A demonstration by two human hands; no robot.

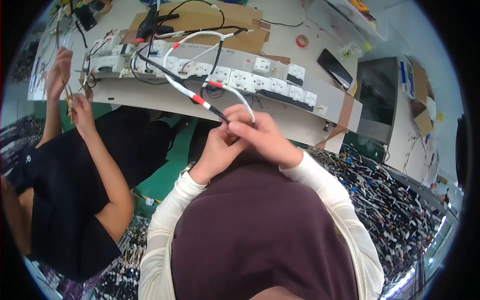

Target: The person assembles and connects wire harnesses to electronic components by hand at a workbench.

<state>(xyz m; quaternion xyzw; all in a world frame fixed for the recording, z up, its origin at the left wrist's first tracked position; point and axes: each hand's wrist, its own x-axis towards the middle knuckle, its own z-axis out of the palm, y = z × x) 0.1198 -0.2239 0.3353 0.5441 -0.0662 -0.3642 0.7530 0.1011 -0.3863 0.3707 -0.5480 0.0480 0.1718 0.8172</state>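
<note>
A wire harness [186,90], wrapped in white and black tape with red bands, runs from the bench down to my two hands. My left hand [216,152] pinches the black end of one branch in front of my body. Against it, my right hand [264,136] is closed around a white branch [239,95] with a red band, and its thumb presses near the left fingertips. The spot where the fingers meet hides the cable ends. Beyond my hands, a row of white connector blocks [240,80] lines a long board, with the harness's upper loops lying over it.
A black heat gun [148,24], a roll of red tape [302,41] and a dark phone [334,68] lie on the bench. At my left a co-worker's hands [80,110] hold thin wires. Dense bundles of cables [385,205] hang at the right.
</note>
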